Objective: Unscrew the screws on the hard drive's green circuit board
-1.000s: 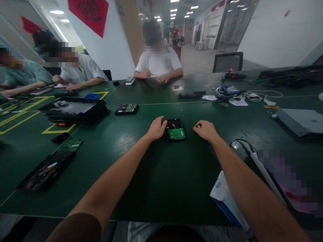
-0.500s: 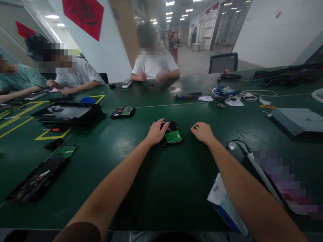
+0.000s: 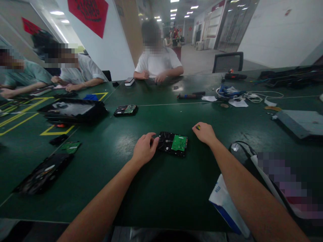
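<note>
A black hard drive (image 3: 166, 143) with a green circuit board (image 3: 179, 143) lies flat on the green table in front of me. At its left edge is my left hand (image 3: 145, 148), thumb and fingers apart, the thumb close to or touching the drive's side. To the right of the drive, my right hand (image 3: 205, 132) is closed around a small black-and-yellow handle (image 3: 198, 127). Most of that object is hidden in the fist, so its kind does not show. Another hard drive (image 3: 125, 110) lies farther back on the left.
Left stand black trays (image 3: 73, 112) and an opened black housing (image 3: 42, 174) beside a green board (image 3: 70, 147). On the right are a grey metal box (image 3: 302, 122), a blue-white packet (image 3: 222, 198) and cables (image 3: 230, 91). A person (image 3: 158, 65) sits opposite; two more sit left.
The hard drive has turned and come nearer to me. My left hand has moved from on top of it to its left edge. My right hand stays closed in about the same place.
</note>
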Tool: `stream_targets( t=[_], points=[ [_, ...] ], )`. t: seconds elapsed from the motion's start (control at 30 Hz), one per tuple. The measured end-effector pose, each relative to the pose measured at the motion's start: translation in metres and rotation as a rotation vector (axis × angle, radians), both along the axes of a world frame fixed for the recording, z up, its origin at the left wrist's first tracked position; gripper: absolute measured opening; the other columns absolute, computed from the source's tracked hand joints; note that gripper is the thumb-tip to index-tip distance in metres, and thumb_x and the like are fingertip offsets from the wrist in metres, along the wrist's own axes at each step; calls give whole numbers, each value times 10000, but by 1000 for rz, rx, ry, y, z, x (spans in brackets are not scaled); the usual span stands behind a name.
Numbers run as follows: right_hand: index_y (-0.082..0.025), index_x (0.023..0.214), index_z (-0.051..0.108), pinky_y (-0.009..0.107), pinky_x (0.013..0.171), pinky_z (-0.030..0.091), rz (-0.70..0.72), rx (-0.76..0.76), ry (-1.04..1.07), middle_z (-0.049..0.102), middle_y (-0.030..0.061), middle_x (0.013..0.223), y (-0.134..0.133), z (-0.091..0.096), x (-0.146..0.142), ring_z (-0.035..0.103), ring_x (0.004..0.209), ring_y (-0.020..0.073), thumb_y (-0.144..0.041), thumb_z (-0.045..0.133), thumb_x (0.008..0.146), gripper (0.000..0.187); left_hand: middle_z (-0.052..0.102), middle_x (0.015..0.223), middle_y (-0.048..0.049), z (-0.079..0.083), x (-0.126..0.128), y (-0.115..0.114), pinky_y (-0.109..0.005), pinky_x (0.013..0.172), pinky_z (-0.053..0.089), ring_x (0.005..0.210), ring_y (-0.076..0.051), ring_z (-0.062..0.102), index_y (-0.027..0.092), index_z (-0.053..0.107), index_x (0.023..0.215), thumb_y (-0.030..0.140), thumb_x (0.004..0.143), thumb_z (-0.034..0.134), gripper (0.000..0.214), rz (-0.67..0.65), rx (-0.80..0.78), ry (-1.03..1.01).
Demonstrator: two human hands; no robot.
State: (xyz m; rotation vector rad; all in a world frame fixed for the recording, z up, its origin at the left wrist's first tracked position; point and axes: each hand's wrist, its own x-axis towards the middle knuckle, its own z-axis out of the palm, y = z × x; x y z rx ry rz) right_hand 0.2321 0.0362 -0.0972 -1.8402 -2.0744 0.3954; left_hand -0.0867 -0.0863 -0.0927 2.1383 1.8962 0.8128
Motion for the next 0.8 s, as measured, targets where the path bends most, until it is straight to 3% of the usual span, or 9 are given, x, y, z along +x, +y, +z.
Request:
stream_targets(
  t=[0.13,0.23,0.47,0.8],
  points=[
    [-170,1068,757,345,867,491,29,16,15,767,116,1102,-5,2,-1,701,1007,256,-341,596,996,245,402,1670,-173,4,2,9,-544,1256,360,1555,-357,371,199,373,1608,653,910,669,884,-336,-39,14],
    [-208,1073,737,333,919,479,109,34,42,758,65,1121,-17,11,-5,685,1051,220,-323,599,1009,190,295,1731,-176,4,3,12,-581,1309,241,1606,-377,272,208,211,1681,707,852,710,1089,-443,-94,72],
    [-215,986,720,369,931,477,373,127,120,713,71,1090,-44,30,-21,650,1035,216,-303,619,1001,135,406,1657,-186,2,3,11,-540,1270,345,1536,-377,395,206,299,1648,735,813,732,1080,-417,-79,72],
    [-198,958,699,385,901,481,427,106,42,731,88,1046,-47,26,-27,666,993,236,-277,637,978,103,422,1645,-172,2,4,11,-556,1257,361,1517,-385,414,234,307,1636,723,812,740,1051,-418,-69,61]
  ],
)
